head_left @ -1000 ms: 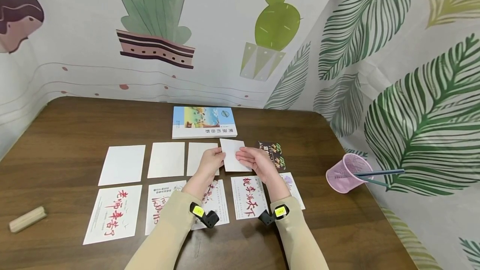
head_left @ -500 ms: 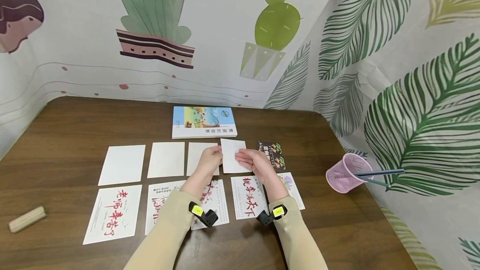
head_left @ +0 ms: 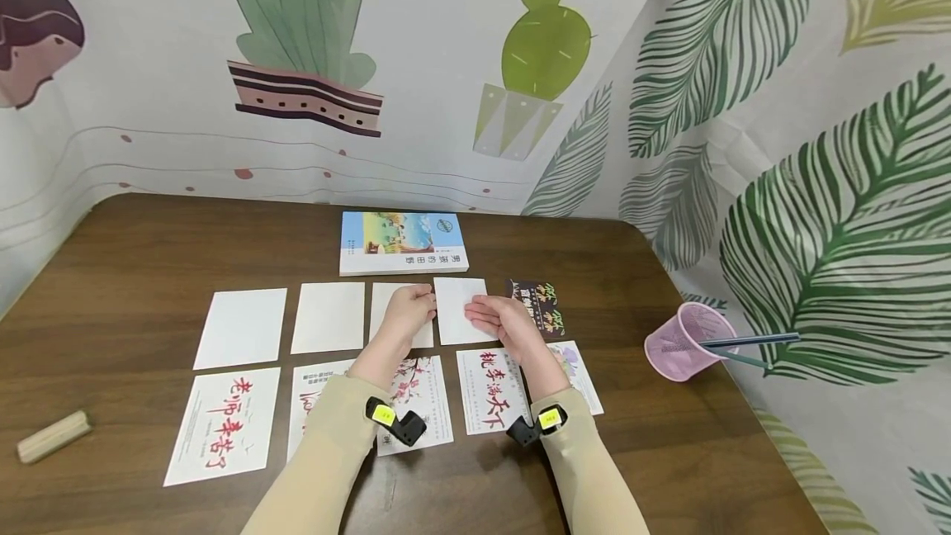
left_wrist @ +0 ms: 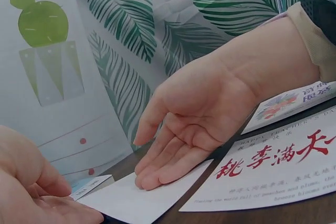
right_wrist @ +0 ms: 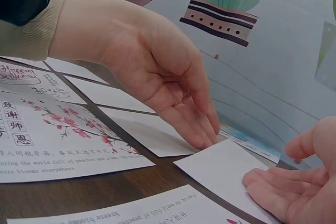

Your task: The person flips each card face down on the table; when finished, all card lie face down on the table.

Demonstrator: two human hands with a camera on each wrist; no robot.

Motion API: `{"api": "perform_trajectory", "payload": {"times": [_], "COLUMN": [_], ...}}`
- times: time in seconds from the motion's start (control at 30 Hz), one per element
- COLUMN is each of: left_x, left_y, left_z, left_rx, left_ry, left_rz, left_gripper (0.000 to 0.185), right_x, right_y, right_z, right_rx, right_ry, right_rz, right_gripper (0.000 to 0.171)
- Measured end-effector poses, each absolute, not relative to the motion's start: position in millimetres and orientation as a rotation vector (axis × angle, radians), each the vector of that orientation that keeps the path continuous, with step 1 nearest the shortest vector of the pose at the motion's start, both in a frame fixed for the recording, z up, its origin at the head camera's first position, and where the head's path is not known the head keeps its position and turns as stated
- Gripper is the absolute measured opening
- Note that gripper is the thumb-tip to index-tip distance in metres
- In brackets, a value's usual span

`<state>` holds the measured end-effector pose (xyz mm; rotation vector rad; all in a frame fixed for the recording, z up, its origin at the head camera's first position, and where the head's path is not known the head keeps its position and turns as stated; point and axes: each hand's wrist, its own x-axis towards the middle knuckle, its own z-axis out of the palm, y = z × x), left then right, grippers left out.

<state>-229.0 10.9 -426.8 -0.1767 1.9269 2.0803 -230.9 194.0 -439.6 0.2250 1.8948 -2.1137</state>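
Observation:
A blank white card point(head_left: 455, 312) lies on the table, last in the back row of white cards. My right hand point(head_left: 516, 330) rests its straight fingers on that card's right part. Beside its left edge is my left hand point(head_left: 404, 322), fingers loosely bent with nothing pinched; in the right wrist view, the left fingertips point(right_wrist: 202, 139) sit just off the card's corner. Under the left hand, another blank card point(head_left: 382, 304) is partly covered. Nearer me lies a card with red writing point(head_left: 490, 390), partly behind the right wrist, and one with pink blossoms point(head_left: 423, 403).
More blank cards point(head_left: 329, 318) and printed cards point(head_left: 223, 428) lie to the left. A blue-and-white book point(head_left: 403, 242) is behind the row. To the right are a dark patterned card point(head_left: 546, 304) and a pink mesh pen cup point(head_left: 679, 349). A wooden block point(head_left: 54, 436) sits far left.
The white card has gone from slightly tilted to flat in line with the row. My left hand has drawn a little leftward off its edge. The right hand stays almost in place.

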Motion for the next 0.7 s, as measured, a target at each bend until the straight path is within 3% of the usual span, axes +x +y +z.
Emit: {"api": "perform_trajectory", "payload": {"times": [0.7], "left_x": [-228.9], "left_y": [10.9], "left_z": [-422.6], "left_rx": [-0.229], "left_ry": [1.875], "left_rz": [2.173], "left_gripper": [0.044], "right_x": [-229.1], "right_y": [194.7], "right_z": [-438.3], "right_rx": [0.195], "right_ry": [1.921], "right_rz": [-2.097], "right_gripper": [0.04]}}
